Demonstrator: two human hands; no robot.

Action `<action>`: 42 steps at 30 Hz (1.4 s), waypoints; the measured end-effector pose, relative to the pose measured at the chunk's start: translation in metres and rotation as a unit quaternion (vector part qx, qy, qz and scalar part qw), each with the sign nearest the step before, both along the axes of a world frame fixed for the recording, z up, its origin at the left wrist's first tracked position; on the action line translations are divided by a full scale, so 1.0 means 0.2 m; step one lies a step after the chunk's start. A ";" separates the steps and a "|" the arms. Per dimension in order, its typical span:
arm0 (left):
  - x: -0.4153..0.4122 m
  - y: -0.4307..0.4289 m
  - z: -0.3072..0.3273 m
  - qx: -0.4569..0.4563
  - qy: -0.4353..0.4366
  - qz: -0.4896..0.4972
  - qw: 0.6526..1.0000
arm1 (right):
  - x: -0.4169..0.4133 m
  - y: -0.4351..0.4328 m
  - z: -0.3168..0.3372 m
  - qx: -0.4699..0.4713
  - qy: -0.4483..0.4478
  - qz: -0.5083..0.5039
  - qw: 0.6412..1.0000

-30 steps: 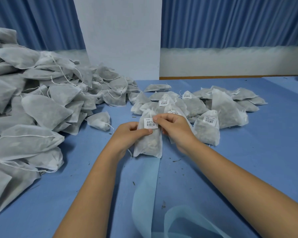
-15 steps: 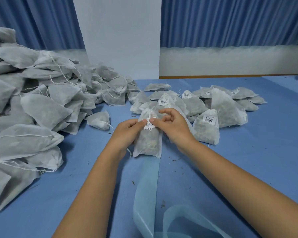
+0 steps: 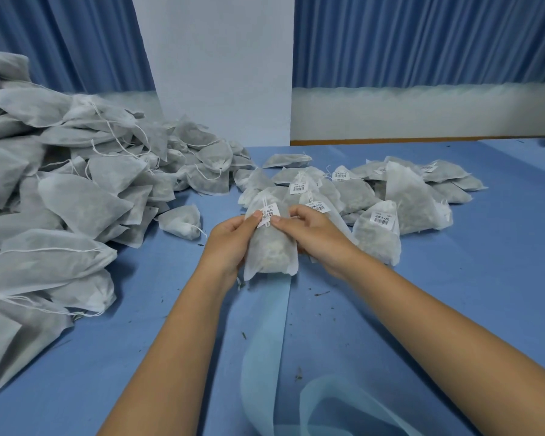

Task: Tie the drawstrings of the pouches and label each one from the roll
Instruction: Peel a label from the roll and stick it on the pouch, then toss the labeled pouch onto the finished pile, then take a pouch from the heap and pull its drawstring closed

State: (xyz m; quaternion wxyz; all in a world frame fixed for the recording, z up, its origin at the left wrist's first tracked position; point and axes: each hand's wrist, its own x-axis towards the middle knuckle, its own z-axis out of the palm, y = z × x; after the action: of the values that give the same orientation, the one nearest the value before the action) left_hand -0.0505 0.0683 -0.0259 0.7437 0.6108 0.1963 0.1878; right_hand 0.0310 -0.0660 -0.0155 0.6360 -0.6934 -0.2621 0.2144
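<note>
Far left on surface (image 3: pixel 453 278): heap of pouches (image 3: pixel 60 199). Centre: left hand (image 3: pixel 230 243) curled round held pouch (image 3: pixel 269 250), thumb on label (image 3: pixel 268 214); right hand (image 3: pixel 315 237) grips opposite side, thumb at label edge. Right, farther: labelled pouches (image 3: pixel 378 234) clustered.

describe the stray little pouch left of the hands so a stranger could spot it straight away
Start at the big heap of pouches on the left of the blue table. At its right edge, short of the left hand, lies a small pouch. It is smaller than its neighbours, has no barcode label, and its string trails toward that hand.
</note>
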 end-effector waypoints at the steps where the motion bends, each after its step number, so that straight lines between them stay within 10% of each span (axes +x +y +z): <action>1: 0.00 0.00 0.00 0.005 0.003 0.004 1.000 | 0.00 0.00 0.00 0.006 0.000 -0.001 1.000; 8: 0.02 0.00 -0.01 0.018 0.002 -0.004 1.000 | 0.08 -0.03 0.01 0.020 0.027 -0.049 0.998; 13: -0.01 0.14 -0.03 0.140 0.068 0.160 0.975 | 0.21 -0.09 -0.01 -0.004 0.024 -0.139 0.990; 24: -0.06 0.26 -0.14 0.404 0.294 0.215 0.839 | 0.27 -0.09 -0.17 -0.171 -0.343 -0.212 0.899; 34: -0.04 0.12 -0.06 0.428 0.151 0.088 0.887 | 0.26 -0.14 -0.15 -0.283 -0.455 -0.255 0.805; 42: -0.03 0.03 -0.04 0.458 0.060 0.059 0.885 | 0.12 -0.05 -0.07 -0.134 -0.455 -0.176 0.863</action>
State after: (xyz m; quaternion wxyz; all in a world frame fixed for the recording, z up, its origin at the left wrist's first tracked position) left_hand -0.0571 0.0734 -0.0345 0.3551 0.8812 0.1681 0.2629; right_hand 0.0553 -0.0759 -0.0286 0.3741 -0.8272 -0.3643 -0.2075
